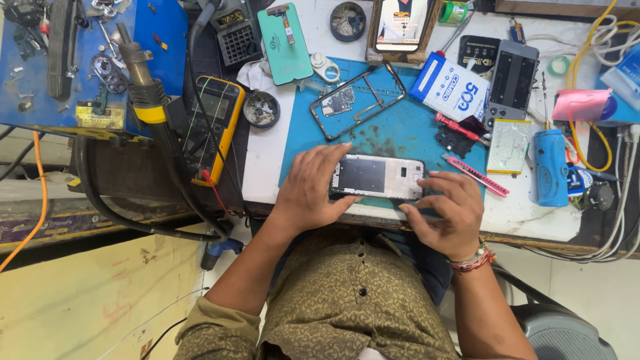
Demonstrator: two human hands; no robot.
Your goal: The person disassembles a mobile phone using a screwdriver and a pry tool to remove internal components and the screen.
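Observation:
An opened phone (379, 177), its grey inner frame facing up, lies on the blue work mat (400, 130) near the front edge of the bench. My left hand (313, 187) grips its left end with the fingers curled over the top. My right hand (448, 213) holds the right end from below, the index finger resting along the edge. A separate black phone frame (357, 100) with a small circuit board lies further back on the mat.
A yellow multimeter (212, 127) and hot-air handle (143, 80) sit left. A teal phone back (285, 43), white box (453, 87), red screwdriver (460, 128), pink cutter (477, 175), battery (509, 147), blue cylinder tool (551, 167) and cables (613, 40) crowd the bench.

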